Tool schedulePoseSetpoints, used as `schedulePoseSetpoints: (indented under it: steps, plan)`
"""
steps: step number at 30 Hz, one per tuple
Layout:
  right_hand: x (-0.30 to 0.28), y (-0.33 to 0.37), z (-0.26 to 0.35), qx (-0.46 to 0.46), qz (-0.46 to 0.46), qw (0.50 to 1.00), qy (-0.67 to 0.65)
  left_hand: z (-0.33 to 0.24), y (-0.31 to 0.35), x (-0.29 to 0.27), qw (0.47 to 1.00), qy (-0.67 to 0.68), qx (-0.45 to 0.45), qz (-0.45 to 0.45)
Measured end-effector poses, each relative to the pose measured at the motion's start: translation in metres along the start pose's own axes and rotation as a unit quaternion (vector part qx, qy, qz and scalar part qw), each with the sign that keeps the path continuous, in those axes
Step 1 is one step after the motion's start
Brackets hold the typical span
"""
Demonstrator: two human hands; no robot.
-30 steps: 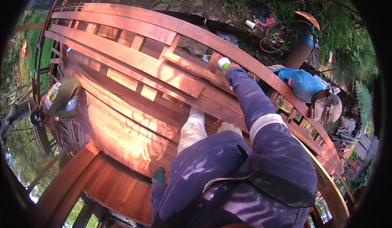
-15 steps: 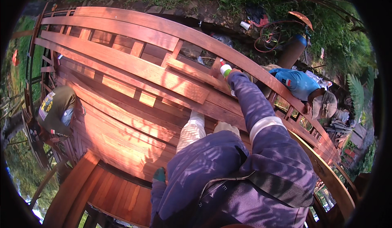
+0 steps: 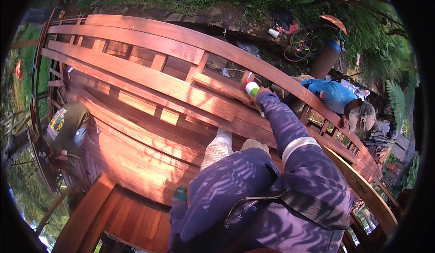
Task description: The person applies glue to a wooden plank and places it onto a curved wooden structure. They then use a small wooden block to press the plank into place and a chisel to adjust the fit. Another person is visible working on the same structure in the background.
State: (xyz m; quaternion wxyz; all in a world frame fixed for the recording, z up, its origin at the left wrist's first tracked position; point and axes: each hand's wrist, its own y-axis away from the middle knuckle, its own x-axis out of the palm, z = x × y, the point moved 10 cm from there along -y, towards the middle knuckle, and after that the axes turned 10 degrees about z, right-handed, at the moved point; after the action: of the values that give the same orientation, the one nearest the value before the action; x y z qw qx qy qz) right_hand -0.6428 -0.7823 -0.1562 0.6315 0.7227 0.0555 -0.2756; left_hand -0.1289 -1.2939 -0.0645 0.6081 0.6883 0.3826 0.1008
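My right arm reaches forward to the slatted wooden railing. In my right hand (image 3: 263, 92) is a small white bottle (image 3: 252, 88) with a green band and a red tip. The fingers wrap around it, and its tip points at a short upright post (image 3: 246, 79) beneath the curved top rail (image 3: 217, 46); whether they touch, I cannot tell. Low at my left side hangs my left hand (image 3: 180, 193), in a dark green covering. Its fingers are too dark and small to read, and nothing shows in it.
Beyond the railing at right, a person in a blue shirt (image 3: 333, 94) bends low. Another person in an olive top (image 3: 68, 126) crouches at left. A wooden bench seat (image 3: 136, 221) stands behind me at left. A gas cylinder (image 3: 327, 56) and hose (image 3: 294, 49) lie past the rail.
The view has shifted slightly, so the railing sits lower. My right hand has come down a little beside the post, and the bottle is more tilted.
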Motion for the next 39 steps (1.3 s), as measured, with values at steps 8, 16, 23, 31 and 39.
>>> schedulePoseSetpoints:
  steps: [8,16,23,31,39]
  plan:
    - [-0.027,-0.021,0.116,-0.066,-0.027,0.997,-0.008,-0.002,0.013,-0.007,0.983,0.171,-0.071,-0.013]
    - [-0.066,-0.025,0.229,-0.075,0.022,0.996,0.034,-0.014,0.049,0.016,0.998,0.063,0.004,-0.028]
    - [-0.066,-0.018,0.241,-0.088,0.038,0.993,0.070,-0.026,0.059,0.021,0.989,0.139,-0.052,0.008]
    - [-0.063,-0.018,0.250,-0.104,0.045,0.991,0.066,0.007,0.050,0.040,0.942,0.310,-0.128,0.017]
    - [-0.052,-0.010,0.243,-0.111,0.045,0.990,0.076,-0.002,0.046,0.020,0.957,0.272,-0.102,-0.014]
